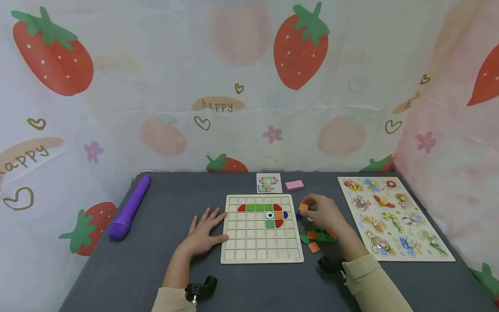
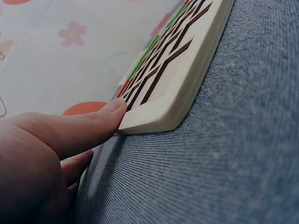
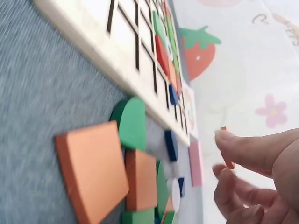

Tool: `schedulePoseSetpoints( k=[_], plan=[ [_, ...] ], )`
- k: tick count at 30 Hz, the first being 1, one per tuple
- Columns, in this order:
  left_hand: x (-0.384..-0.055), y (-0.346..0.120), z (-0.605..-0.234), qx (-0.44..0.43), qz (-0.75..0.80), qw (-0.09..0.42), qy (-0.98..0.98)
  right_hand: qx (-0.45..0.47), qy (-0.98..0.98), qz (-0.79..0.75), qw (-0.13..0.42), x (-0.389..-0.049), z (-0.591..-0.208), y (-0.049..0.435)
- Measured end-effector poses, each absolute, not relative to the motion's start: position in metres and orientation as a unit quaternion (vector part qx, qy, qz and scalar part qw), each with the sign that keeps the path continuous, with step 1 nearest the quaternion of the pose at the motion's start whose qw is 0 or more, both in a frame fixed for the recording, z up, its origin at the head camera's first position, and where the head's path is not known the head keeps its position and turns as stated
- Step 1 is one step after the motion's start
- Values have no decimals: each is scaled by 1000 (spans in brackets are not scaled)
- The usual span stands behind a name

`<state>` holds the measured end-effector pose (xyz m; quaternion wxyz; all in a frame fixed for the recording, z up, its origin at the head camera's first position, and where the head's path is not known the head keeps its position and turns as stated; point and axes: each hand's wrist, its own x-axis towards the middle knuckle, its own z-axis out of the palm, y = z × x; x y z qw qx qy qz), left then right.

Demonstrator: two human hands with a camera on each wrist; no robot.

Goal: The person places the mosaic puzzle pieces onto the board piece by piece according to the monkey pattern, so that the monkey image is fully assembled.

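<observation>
A wooden grid board (image 1: pixel 262 256) lies on the dark table, with red, green, orange, blue and eye-marked tiles set in its upper right cells. My left hand (image 1: pixel 203 235) has its fingers spread at the board's left edge, and its thumb (image 2: pixel 100 123) touches the rim. Just right of the board, my right hand (image 1: pixel 323 212) pinches an orange tile (image 1: pixel 303 206) between thumb and fingers, held above the table. Below that hand lies a loose pile of tiles, including a green rounded tile (image 3: pixel 131 123) and an orange square tile (image 3: pixel 96 170); the hand partly hides the pile in the head view.
A pattern card (image 1: pixel 269 183) and a pink block (image 1: pixel 294 185) lie behind the board. On the right is a wooden board with insect pictures (image 1: pixel 395 219). A purple microphone-shaped object (image 1: pixel 129 208) rests at the left. A strawberry-print curtain (image 1: pixel 249 108) stands behind the table.
</observation>
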<state>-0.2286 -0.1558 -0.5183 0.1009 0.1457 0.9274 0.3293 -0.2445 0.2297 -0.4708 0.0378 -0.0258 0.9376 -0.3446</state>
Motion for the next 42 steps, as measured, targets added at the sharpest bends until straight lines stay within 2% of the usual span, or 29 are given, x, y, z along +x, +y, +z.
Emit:
schedulePoseSetpoints(
  k=[16,27,35,42],
  plan=[
    [-227,-156,-517,150,333,103,925,-72,926,-370,21,-247,-462,184],
    [-226,-157,-518,151,334,99,925,-77,884,-459,44,-256,-471,152],
    [-225,-158,-518,153,334,98,925,-86,874,-475,66,-265,-476,121],
    [-227,-158,-517,150,327,107,927,-116,880,-456,62,-275,-488,101]
  ],
)
